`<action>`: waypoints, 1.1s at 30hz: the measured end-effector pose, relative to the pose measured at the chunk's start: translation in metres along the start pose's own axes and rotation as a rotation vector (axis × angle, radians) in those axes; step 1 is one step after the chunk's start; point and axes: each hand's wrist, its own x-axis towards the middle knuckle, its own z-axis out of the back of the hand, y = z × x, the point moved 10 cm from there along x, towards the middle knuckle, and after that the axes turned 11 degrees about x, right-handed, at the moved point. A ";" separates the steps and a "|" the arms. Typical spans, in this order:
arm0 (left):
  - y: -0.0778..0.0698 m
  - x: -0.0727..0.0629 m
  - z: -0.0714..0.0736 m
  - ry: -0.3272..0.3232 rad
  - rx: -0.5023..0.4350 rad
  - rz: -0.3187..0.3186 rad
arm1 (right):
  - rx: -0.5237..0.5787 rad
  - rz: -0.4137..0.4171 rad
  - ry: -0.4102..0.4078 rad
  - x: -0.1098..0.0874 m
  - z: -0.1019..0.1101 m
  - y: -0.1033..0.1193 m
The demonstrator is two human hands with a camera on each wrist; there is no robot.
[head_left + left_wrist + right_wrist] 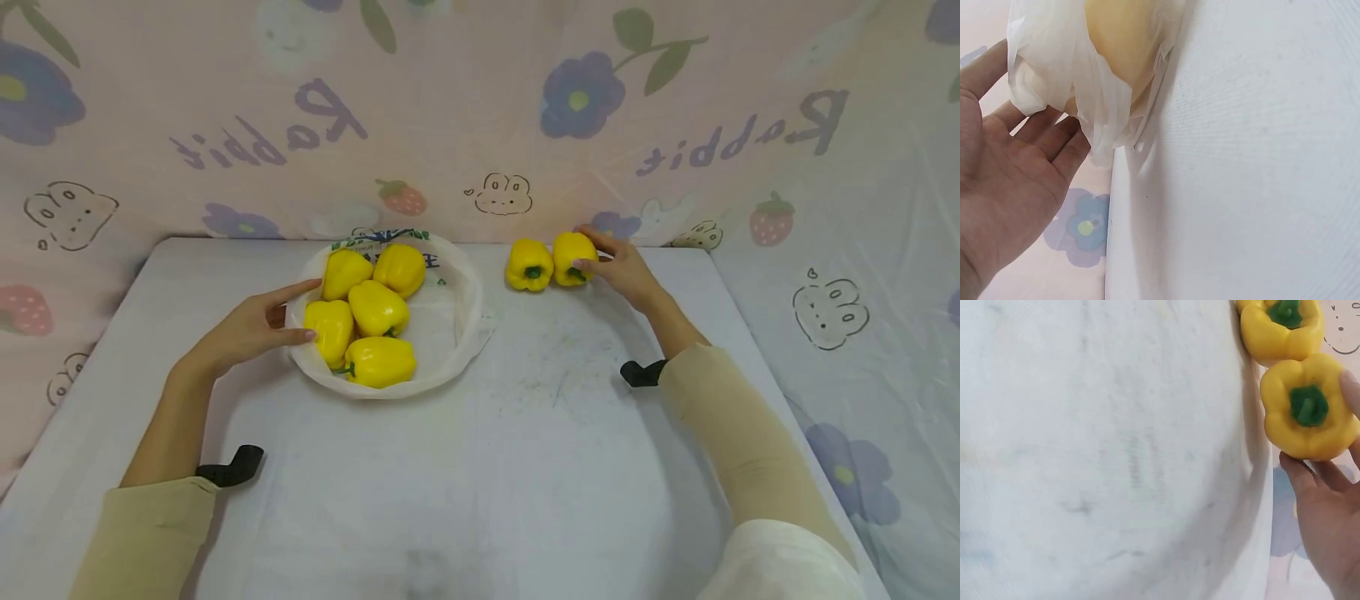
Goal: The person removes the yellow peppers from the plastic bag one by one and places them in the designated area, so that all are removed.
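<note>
Several yellow bell peppers (378, 308) lie in a white plastic bag (442, 333) whose mouth is spread wide, left of the table's middle. At the bag's left side, my left hand (243, 333) holds its rim, thumb toward the nearest pepper; in the left wrist view the fingers bend against the crumpled plastic (1107, 94). Near the back edge, my right hand (626, 271) grips a yellow bell pepper (572, 254) between thumb and fingers. The right wrist view shows that pepper's green stem (1308, 406) facing the camera. A second loose pepper (529, 265) sits just left of it.
A white cloth covers the table (480, 483), with faint dark smudges right of the bag. Behind the back edge hangs a pink printed curtain (450, 108). Black wrist mounts (232, 467) project from both sleeves.
</note>
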 end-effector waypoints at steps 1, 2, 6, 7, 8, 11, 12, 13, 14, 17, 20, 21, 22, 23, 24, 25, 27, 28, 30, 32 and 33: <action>0.000 0.000 0.000 0.001 0.002 0.000 | 0.014 -0.009 0.002 -0.001 -0.001 -0.001; -0.001 0.000 0.000 0.003 0.004 0.000 | 0.024 -0.018 0.004 -0.003 -0.002 -0.001; -0.002 0.000 -0.002 0.008 0.003 0.002 | 0.059 -0.048 0.009 -0.010 -0.007 0.002; -0.001 0.000 -0.002 0.008 0.007 0.004 | 0.069 -0.050 0.010 -0.011 -0.008 0.003; -0.001 -0.001 -0.002 0.007 0.008 0.006 | 0.081 -0.045 0.009 -0.013 -0.010 0.005; 0.001 0.000 -0.002 0.003 0.014 0.008 | 0.116 -0.032 0.004 -0.016 -0.014 0.009; 0.001 0.000 -0.002 0.001 0.016 0.005 | 0.128 -0.031 0.001 -0.017 -0.015 0.010; 0.002 0.000 -0.003 0.004 0.009 0.001 | 0.138 -0.030 -0.004 -0.018 -0.015 0.010; 0.002 0.001 -0.003 0.006 0.003 -0.002 | 0.146 -0.030 -0.012 -0.019 -0.014 0.009; 0.001 0.003 -0.005 0.011 -0.020 -0.015 | 0.137 -0.036 -0.042 -0.020 -0.010 0.009; 0.001 0.003 -0.005 0.017 -0.037 -0.013 | 0.126 -0.026 -0.070 -0.020 -0.007 0.012; 0.001 0.003 -0.005 0.016 -0.039 -0.014 | 0.118 -0.019 -0.080 -0.020 -0.006 0.015; 0.001 0.002 -0.004 0.015 -0.039 -0.013 | 0.118 -0.009 -0.090 -0.020 -0.005 0.017; 0.001 0.002 -0.004 0.012 -0.035 -0.013 | 0.115 0.000 -0.101 -0.020 -0.005 0.020; 0.001 0.002 -0.003 0.010 -0.027 -0.013 | 0.112 0.013 -0.110 -0.019 -0.004 0.023; 0.001 0.002 -0.002 0.006 -0.019 -0.014 | 0.113 0.026 -0.122 -0.019 -0.004 0.026; 0.000 0.002 -0.001 0.000 -0.001 -0.014 | 0.110 0.051 -0.141 -0.018 -0.003 0.032; 0.000 0.001 0.000 -0.003 0.005 -0.013 | 0.107 0.062 -0.147 -0.017 -0.004 0.035; 0.001 0.001 0.000 -0.005 0.011 -0.011 | 0.100 0.076 -0.154 -0.017 -0.005 0.041; 0.001 0.000 0.001 -0.006 0.006 -0.010 | 0.093 0.084 -0.164 -0.017 -0.008 0.047; 0.001 0.000 0.001 -0.008 0.001 -0.009 | 0.093 0.093 -0.165 -0.016 -0.009 0.050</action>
